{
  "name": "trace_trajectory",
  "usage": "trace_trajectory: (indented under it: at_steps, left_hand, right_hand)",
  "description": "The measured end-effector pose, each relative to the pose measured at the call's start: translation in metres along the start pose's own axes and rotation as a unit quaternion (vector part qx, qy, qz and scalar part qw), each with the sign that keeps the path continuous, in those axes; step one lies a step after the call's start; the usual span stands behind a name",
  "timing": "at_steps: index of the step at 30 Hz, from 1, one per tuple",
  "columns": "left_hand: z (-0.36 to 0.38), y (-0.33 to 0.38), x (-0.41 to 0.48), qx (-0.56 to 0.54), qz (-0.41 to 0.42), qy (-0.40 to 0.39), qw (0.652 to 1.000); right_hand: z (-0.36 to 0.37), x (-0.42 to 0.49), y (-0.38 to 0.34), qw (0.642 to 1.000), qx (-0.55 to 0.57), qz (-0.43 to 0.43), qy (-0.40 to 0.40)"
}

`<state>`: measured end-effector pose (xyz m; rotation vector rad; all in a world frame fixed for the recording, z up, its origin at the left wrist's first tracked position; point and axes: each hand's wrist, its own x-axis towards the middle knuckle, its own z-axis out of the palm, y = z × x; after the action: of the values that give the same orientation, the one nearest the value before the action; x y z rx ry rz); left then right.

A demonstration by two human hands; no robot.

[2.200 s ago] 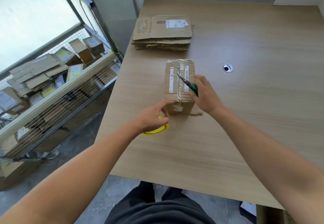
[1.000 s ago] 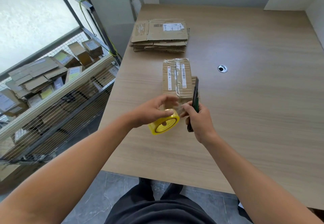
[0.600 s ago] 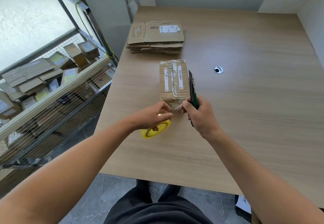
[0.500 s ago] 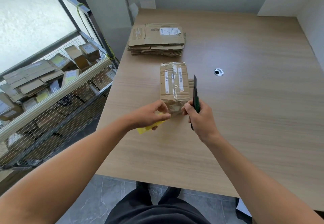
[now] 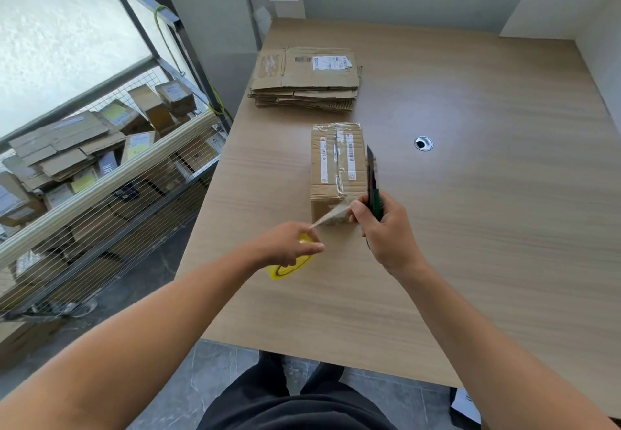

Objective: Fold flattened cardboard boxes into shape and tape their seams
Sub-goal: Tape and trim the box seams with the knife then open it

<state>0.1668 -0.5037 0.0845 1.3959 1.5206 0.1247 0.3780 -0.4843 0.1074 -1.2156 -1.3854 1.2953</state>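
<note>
- Head view: a folded cardboard box stands on the wooden table, near its middle and just beyond both hands, with its long side running away from the person. Clear tape and white labels cover its top.
- The left hand grips a yellow tape roll from above, fingers curled round it. The roll sits low over the table, nearer the person than the box.
- 1 strip of clear tape runs taut from the roll up to the near end face of the box.
- The right hand holds green-handled scissors, fingers wrapped round the handles. The 2 blades lie closed together and point up and away, beside the right side of the box.
- The right thumb rests at the box end of the tape strip; whether it presses the tape down cannot be told.
- A stack of flattened boxes lies farther back on the table, well apart from the folded one.
- A round cable hole sits in the table to the right of the box.
- A wire cart holding cardboard stands left of the table.
</note>
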Motion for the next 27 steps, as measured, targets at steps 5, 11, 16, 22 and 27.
trace_trajectory:
  at_steps: [5, 11, 16, 22, 27]
  left_hand:
    - [-0.015, 0.002, -0.008, -0.244, 0.064, -0.012, 0.968]
    - [-0.033, 0.014, -0.007, -0.201, 0.100, -0.040, 0.974]
    - [-0.043, 0.023, 0.001, -0.088, 0.099, 0.005, 0.991]
    - [-0.051, 0.030, 0.012, 0.063, 0.072, 0.093, 0.991]
    - [-0.060, 0.028, 0.018, 0.134, 0.103, 0.147, 0.975]
  right_hand:
    - [-0.009, 0.011, 0.009, 0.992, 0.048, 0.069, 0.095]
    - [-0.016, 0.016, 0.020, 0.983, 0.101, 0.105, 0.108]
    - [-0.021, 0.018, 0.021, 0.982, 0.106, 0.097, 0.122]
    - [-0.015, 0.028, 0.016, 0.974, 0.131, 0.093, 0.160]
    - [-0.010, 0.030, 0.031, 0.977, 0.107, 0.111, 0.151]
